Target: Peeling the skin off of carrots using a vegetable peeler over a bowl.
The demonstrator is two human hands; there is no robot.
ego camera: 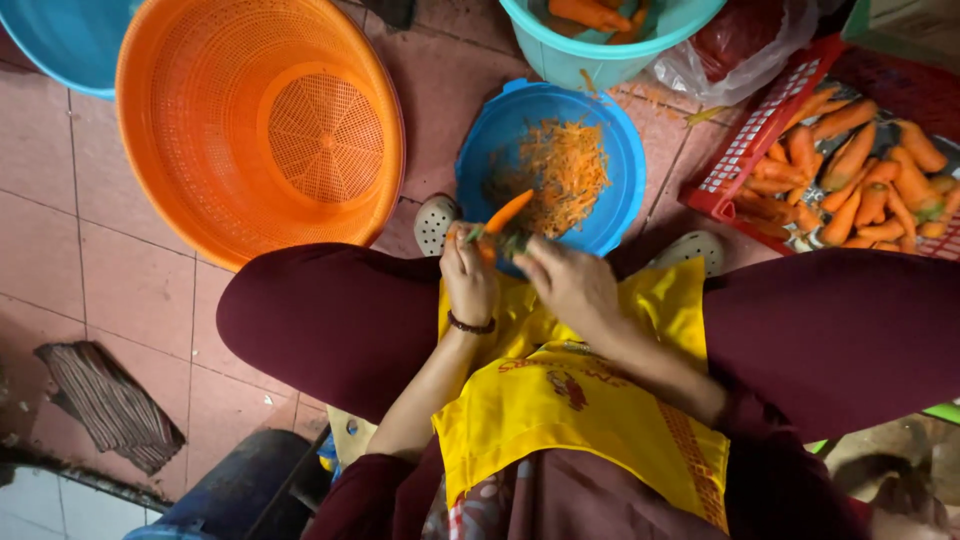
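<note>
Carrot (507,212) held at the centre of the frame, over the near rim of a blue basin (622,170) that contains a heap of orange peelings (562,172). The left hand (468,275) is closed around the carrot's thick end, the tapered tip pointing toward the upper right. The right hand (570,285) is clenched on a small dark-green tool (515,243), apparently a peeler, laid against the carrot; its blade is too blurred to make out. A dark bracelet (472,325) circles the left wrist. The person sits low on a tiled floor (120,280), a yellow apron (585,400) across the lap.

At upper left stands a large orange perforated basket (200,110); at upper centre, a teal bucket (590,60) with carrots inside; at upper right, a red crate (745,150) filled with unpeeled carrots (860,180).

Handling, as a judgement: the carrot is stiff and light, will not bend under the tool, and is likely slick where freshly peeled. The thick end gives the surest hold, leaving the length free for strokes away from the fingers.
</note>
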